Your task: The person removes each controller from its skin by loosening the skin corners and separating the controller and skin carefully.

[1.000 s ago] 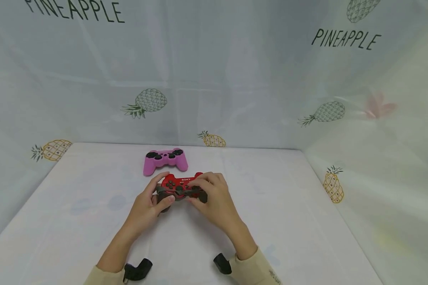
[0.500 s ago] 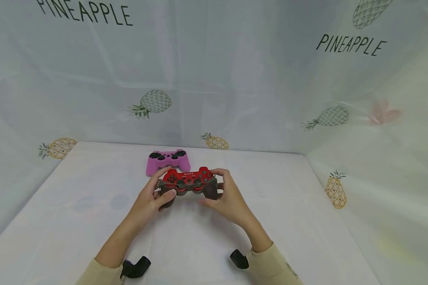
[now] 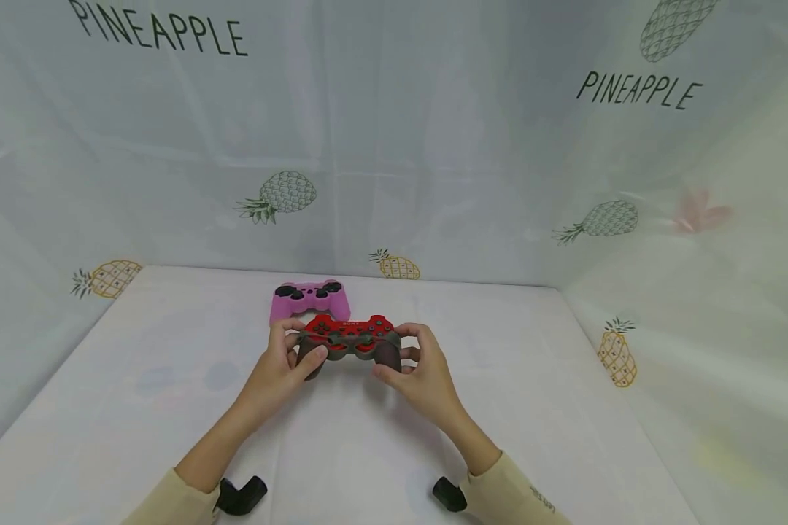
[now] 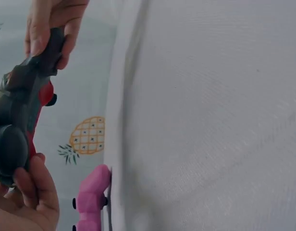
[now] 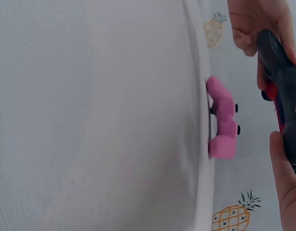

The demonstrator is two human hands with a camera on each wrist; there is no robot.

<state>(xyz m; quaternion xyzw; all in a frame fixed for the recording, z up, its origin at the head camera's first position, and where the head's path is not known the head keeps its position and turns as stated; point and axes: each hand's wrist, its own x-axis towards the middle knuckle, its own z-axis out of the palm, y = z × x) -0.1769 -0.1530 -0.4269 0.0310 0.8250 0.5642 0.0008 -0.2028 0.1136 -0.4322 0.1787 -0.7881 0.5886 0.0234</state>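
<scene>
A red game controller [image 3: 349, 328] marked SONY is held up between both hands, its top face showing. A dark grey, soft-looking cover [image 3: 387, 355] wraps its handles and near side. My left hand [image 3: 277, 370] grips the left handle, thumb on the near face and fingers at the back. On the other side, my right hand [image 3: 428, 373] holds the right handle between thumb and fingers. In the left wrist view the dark underside of the cover [image 4: 13, 108] faces the camera, with red showing along one edge. A pink game controller [image 3: 310, 293] lies just behind the red one.
The white table [image 3: 512, 379] stretches under both hands. Behind it hangs a pale curtain [image 3: 433, 146] printed with pineapples. A black wrist mount [image 3: 241, 496] sticks out from the left sleeve, and another black mount [image 3: 449, 495] from the right.
My right hand has moved from over the red controller's right front to its right handle. The strip of dark cover stretched across the front now sits along the near side.
</scene>
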